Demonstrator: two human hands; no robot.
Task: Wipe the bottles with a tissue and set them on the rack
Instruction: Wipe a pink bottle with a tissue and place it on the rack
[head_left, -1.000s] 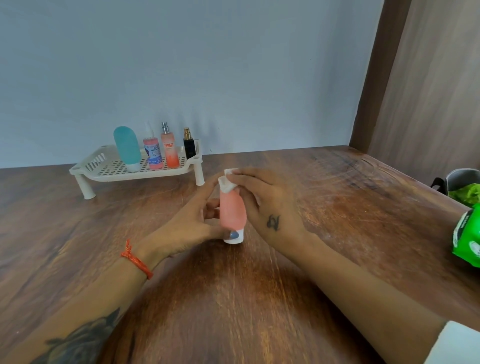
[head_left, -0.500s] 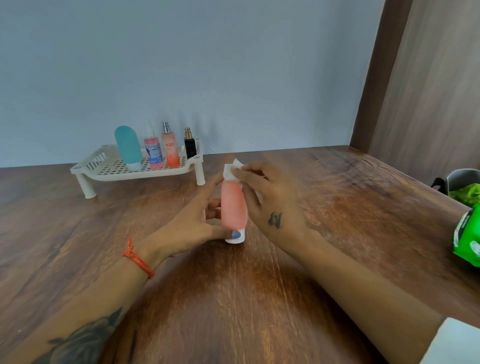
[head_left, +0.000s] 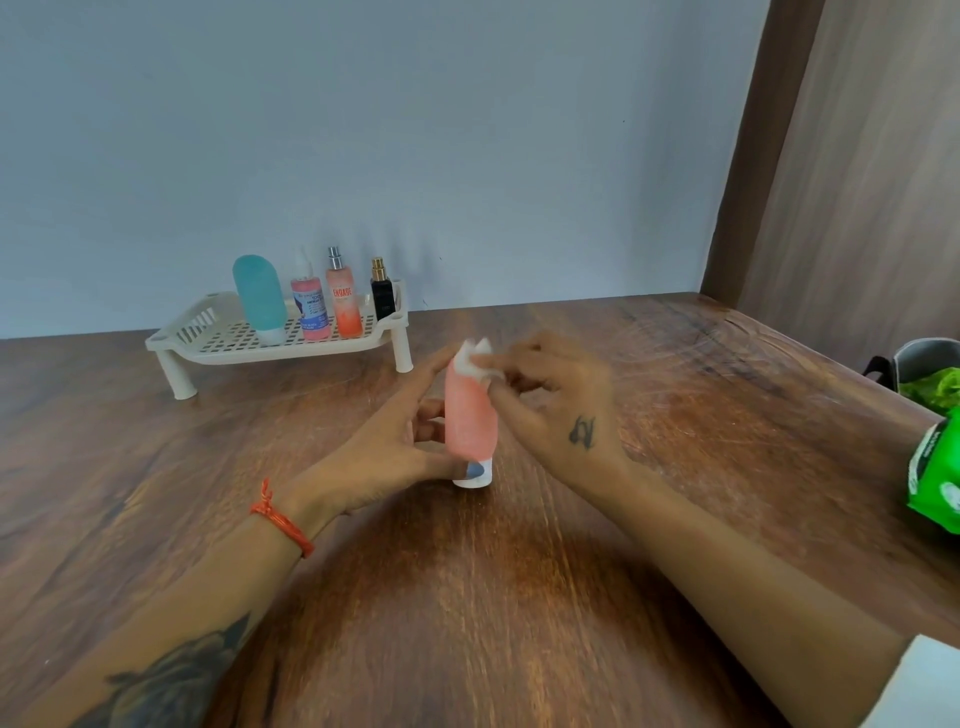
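Pink, soft-looking plastic tube bottle (head_left: 470, 415) stands cap-down on its white cap, upright on the brown wooden table (head_left: 519, 597), centre of view. Left hand (head_left: 387, 457) grips it low: thumb across the cap, fingers curled round the far side. Right hand (head_left: 550, 405) pinches a small white tissue wad (head_left: 475, 358) btwn fingertips, pressed on the bottle's top end. Cream slotted plastic rack (head_left: 270, 343), well apart at the back left, already carries four bottles: teal tube (head_left: 258, 293), pink spray bottle (head_left: 309, 309), orange mist bottle (head_left: 344, 306), small black perfume bottle (head_left: 383, 293).

Risks (judged): narrow cap base vs. tall body, so a sideways wipe w/ a slack left grip could tip it; a hard squeeze may dent the tube. Rack's free space lies left of the teal tube; placing there could knock neighbours over. Green packet (head_left: 935, 473) sits at the right edge.
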